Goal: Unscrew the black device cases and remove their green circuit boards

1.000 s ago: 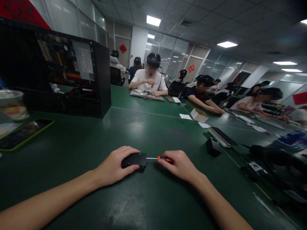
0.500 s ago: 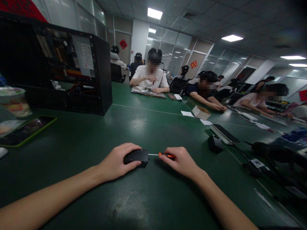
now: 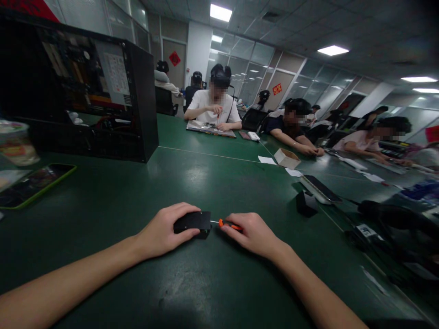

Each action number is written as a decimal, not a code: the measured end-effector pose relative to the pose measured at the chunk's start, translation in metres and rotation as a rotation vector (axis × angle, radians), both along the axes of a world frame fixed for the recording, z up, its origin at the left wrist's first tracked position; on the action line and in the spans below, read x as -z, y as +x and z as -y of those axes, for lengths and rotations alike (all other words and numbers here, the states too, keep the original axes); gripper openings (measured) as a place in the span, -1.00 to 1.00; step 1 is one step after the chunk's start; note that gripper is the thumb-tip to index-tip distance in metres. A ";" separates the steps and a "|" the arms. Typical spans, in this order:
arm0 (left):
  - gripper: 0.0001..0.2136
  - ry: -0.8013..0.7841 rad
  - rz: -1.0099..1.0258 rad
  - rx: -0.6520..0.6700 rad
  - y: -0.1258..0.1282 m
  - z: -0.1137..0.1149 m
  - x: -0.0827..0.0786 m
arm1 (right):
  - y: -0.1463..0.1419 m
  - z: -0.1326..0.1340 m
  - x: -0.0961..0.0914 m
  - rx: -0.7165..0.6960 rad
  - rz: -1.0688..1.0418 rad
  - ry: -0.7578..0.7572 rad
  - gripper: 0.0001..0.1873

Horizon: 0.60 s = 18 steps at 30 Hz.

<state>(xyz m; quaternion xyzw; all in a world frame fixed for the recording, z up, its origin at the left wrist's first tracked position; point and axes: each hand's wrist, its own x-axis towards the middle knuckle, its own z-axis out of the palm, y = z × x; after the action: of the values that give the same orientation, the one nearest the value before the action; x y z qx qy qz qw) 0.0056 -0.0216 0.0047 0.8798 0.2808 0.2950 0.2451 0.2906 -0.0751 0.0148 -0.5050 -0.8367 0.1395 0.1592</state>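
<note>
My left hand (image 3: 168, 230) grips a small black box (image 3: 192, 221) from its left side, thumb in front and fingers behind, holding it down on the green table (image 3: 192, 283). A gap shows along the box's lower right edge, with something greenish inside. An orange and black screwdriver (image 3: 229, 224) lies level in my right hand (image 3: 252, 233), its handle pinched between thumb and fingers. Its thin bright shaft points left and meets the right end of the box. Whether the tip is inside the box or only against it, I cannot tell.
An open black computer case (image 3: 144, 105) stands at the left, near a phone (image 3: 37, 185) and a plastic cup (image 3: 17, 144). To the right are a black folded piece (image 3: 306, 204), a white device (image 3: 320, 189), a cardboard box (image 3: 287, 158) and cables. Several people sit across the table.
My right hand and the screwdriver have moved left, closer to the box, so less of the shaft shows. A gap now shows at the box's edge. The view has shifted slightly.
</note>
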 end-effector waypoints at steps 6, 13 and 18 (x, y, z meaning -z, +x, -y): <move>-0.65 -0.009 -0.003 0.008 -0.001 0.000 0.000 | 0.034 -0.002 -0.017 -0.013 -0.051 0.082 -0.63; -0.65 0.000 0.006 0.009 0.000 -0.001 0.000 | 0.029 -0.005 -0.005 0.039 -0.056 0.096 -0.59; -0.68 0.026 0.020 0.023 0.000 -0.001 0.001 | 0.001 -0.001 0.006 -0.023 -0.025 0.056 -0.60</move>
<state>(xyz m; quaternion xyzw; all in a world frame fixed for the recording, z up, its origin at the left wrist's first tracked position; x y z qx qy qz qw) 0.0060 -0.0203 0.0034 0.8830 0.2645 0.3046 0.2400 0.2916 -0.0736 0.0087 -0.4891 -0.8439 0.1243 0.1822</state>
